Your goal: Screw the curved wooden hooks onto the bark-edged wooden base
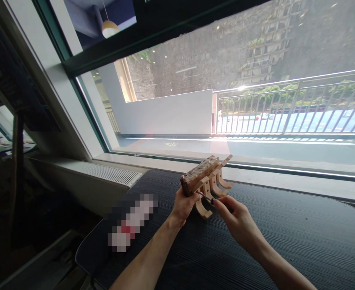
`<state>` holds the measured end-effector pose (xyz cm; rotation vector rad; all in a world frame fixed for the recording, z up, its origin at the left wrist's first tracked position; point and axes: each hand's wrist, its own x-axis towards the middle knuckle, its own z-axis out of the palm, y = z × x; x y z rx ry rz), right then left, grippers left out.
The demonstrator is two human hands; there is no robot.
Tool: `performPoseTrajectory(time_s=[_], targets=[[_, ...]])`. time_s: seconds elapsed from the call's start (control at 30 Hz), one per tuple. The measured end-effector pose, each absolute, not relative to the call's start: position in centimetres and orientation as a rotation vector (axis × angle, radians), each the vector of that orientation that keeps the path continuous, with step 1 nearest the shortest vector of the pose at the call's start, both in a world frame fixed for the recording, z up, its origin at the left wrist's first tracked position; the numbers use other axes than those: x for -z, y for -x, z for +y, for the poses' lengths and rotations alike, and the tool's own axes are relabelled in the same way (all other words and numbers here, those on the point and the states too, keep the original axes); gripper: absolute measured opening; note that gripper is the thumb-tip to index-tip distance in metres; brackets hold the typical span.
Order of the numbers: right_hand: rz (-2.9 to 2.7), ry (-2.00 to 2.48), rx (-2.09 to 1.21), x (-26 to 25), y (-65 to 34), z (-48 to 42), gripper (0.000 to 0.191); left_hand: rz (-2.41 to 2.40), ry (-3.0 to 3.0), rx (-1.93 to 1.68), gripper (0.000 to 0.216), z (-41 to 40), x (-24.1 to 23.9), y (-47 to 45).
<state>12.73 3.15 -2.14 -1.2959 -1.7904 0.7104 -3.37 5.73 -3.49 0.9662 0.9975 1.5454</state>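
Note:
My left hand (184,206) is closed around the near end of a wooden hook rack, tilted above the dark table. The rack has a thick, rough brown block (199,171) along its back. Several pale curved wooden hooks (216,186) stick out from its front side. Between thumb and fingers, my right hand (232,211) grips a screwdriver, whose thin metal shaft (205,196) points left at the nearest hook by my left thumb. Its dark handle is mostly hidden in my fingers, and I cannot tell what the tip touches.
Below the rack lies a black wood-grain table (286,225) with rounded corners. A blurred pale and red object (133,225) rests on its left part. Beyond the table's far edge are a window sill (165,163) and a large window. A white vent grille (114,171) stands left.

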Motion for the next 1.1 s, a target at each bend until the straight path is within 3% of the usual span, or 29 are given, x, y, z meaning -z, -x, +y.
performPoseTrajectory(time_s=[0.13,0.37,0.5,0.63,0.8,0.87,0.97,1.1], targets=[[-1.814,1.304,-0.768,1.9,-12.9,3.3,0.039,1.020,-1.000,-1.538,0.032,5.9,3.6,3.5],[-2.134,1.345,-0.049,1.6,-13.3,2.5,0.024,1.024,-1.035,-1.537,0.036,5.8,3.6,3.1],[-2.183,1.211,0.127,1.9,-13.3,2.3,0.019,1.008,-1.036,-1.534,0.034,5.8,3.5,3.0],[-2.099,1.225,-0.111,2.3,-13.0,2.5,0.020,1.003,-1.040,-1.515,0.033,5.8,3.6,3.2],[-1.744,1.219,-1.009,2.0,-12.5,3.0,0.028,1.010,-1.038,-1.516,0.030,5.7,3.6,3.4],[-1.665,1.191,-1.201,1.8,-12.4,3.2,0.031,1.010,-1.041,-1.507,0.031,5.7,3.6,3.4],[-1.742,1.220,-1.086,1.8,-12.4,3.1,0.033,1.020,-1.026,-1.504,0.032,5.7,3.6,3.4],[-2.035,1.325,-0.461,1.8,-12.9,2.7,0.030,1.021,-1.021,-1.521,0.036,5.7,3.6,3.0]])
